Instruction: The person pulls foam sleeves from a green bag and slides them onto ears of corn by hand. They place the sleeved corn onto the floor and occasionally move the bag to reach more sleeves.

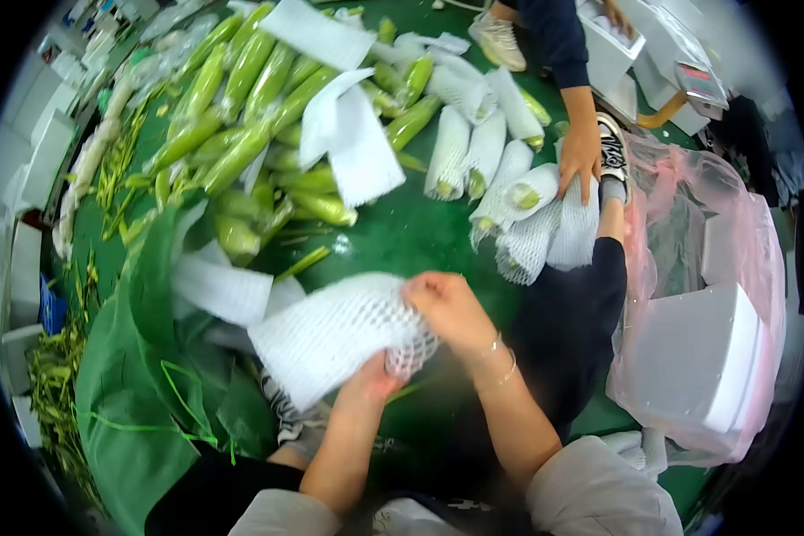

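A white foam net sleeve (pixel 330 330) is stretched between my two hands, its open mesh end toward the right. My left hand (pixel 372 382) grips its lower edge near that end, fingers closed. On the upper edge, my right hand (pixel 453 313) pinches the mesh between thumb and fingers. Whether anything is inside the sleeve I cannot tell. Beyond my hands lies a pile of long green vegetables in clear plastic (pixel 268 89), with flat white foam sleeves (pixel 353 134) on top. Several vegetables in foam net sleeves (pixel 487 147) lie to the right of the pile.
Another person's hand (pixel 581 156) rests on a wrapped piece at the right. White foam boxes (pixel 688 348) stand in a pink plastic bag (pixel 661 179). A green sack (pixel 143 357) is at my left, beside leafy trimmings (pixel 58 366). A scale (pixel 699 85) stands at the back right.
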Demonstrator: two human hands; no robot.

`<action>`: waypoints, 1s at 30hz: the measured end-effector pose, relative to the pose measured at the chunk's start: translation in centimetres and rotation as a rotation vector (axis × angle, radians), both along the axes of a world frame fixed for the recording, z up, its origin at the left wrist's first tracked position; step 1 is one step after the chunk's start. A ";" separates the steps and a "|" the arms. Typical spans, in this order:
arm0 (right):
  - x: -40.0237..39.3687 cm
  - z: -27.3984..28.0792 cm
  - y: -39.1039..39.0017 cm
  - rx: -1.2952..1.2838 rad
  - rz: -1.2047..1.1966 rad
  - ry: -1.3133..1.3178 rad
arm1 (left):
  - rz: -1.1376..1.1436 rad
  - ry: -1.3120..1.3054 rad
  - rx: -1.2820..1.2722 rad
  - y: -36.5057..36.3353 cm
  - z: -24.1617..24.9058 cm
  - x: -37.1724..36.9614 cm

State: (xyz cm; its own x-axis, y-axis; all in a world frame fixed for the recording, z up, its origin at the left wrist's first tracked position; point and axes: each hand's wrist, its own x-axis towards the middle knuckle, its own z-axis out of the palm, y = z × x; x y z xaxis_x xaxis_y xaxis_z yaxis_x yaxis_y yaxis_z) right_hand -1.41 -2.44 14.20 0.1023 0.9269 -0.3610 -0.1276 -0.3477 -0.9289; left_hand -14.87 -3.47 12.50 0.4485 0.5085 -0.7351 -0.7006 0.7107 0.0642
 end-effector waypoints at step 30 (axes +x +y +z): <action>4.0 0.6 33.3 0.284 -0.423 -0.535 | -0.261 0.852 0.788 15.5 -7.6 5.7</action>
State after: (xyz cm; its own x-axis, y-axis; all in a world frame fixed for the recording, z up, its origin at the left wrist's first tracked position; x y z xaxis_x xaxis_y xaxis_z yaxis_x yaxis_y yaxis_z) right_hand 2.56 30.86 14.77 0.5662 0.8198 0.0861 0.2979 -0.1061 -0.9487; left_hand -9.19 12.03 4.90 0.1242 0.9196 -0.3728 -0.0606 0.3820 0.9222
